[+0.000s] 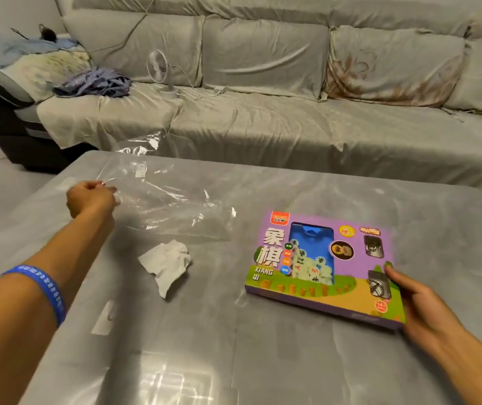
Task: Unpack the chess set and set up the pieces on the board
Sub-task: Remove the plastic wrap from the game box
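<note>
The flat purple cardboard chess set box (326,268) lies on the right side of the shiny grey table (234,331). It is still closed. Through its clear blue window you can see round pale chess pieces (311,266) with marks on them, piled up inside. Two small windows on the box's right side show silver metal ring puzzles (379,283).

Your right hand (418,302) holds the near right corner of the box. Your thumb lies on top of the box, just beside the lower ring puzzle, and your other fingers go under the edge where you cannot see them.

Your left hand (92,198) is well apart from the box, out over the far left part of the table. Its fingers are curled and pinch the edge of a big clear plastic wrapper (169,200). The wrapper spreads out flat on the table toward the box but does not touch it. You wear a blue rubber wristband (45,287) on your left arm.

A crumpled white paper tissue (168,263) sits on the table between your two hands, near the wrapper.

Behind the table is a long grey sofa (263,118) under a loose cover. On its seat stand a small white desk fan (161,68) and a heap of blue striped cloth (96,83).
</note>
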The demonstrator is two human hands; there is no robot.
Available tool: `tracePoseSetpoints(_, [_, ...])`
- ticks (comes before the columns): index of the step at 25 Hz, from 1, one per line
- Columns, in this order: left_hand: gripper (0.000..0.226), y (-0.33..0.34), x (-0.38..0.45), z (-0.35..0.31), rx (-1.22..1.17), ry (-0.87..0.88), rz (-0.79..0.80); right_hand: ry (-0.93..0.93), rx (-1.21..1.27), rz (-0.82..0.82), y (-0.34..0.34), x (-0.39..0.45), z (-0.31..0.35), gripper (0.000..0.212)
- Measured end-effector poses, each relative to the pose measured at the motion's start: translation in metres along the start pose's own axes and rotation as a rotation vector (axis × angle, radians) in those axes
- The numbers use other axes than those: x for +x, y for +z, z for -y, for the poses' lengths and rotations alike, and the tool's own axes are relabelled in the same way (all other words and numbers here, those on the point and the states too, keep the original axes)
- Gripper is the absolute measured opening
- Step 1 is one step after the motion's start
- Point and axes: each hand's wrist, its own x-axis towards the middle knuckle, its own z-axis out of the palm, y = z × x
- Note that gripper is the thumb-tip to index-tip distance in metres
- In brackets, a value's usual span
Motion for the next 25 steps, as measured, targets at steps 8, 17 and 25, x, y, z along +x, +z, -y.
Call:
tracePoseSetpoints(8, [0.045,-0.008,-0.023,0.007,0.307,0.122,-0.07,0.026,-0.235,-0.006,0.019,0.0,-0.005,0.033])
tracePoseSetpoints(17, [0.044,-0.043,-0.239,0.071,0.485,0.376,1.018,-0.087,-0.257,-0.029,0.021,-0.008,-0.018,0.035])
tracePoseSetpoints(25, [0.024,-0.033,-0.234,0.073,0.166,-0.229,0.891,0.068,-0.315,0.013,0.027,-0.016,-0.018,0.044])
